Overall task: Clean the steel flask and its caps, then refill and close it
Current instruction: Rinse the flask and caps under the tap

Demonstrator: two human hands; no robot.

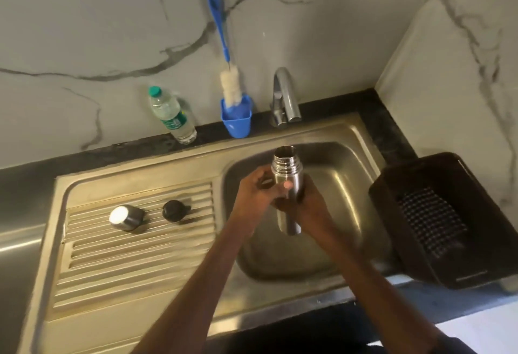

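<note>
Both hands (280, 193) grip flask (286, 165) mid-body, neck above

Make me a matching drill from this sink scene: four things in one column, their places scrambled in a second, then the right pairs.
Things
1. steel flask
2. bottle brush
3. steel cap
4. plastic water bottle

Places
A. lying on the ribbed drainboard, beside the black inner cap
B. standing on the dark counter by the wall, left of the blue cup
C. held over the sink basin by the left hand and right hand
D. standing in the blue cup, leaning on the wall

Pairs: 1-C, 2-D, 3-A, 4-B
</note>
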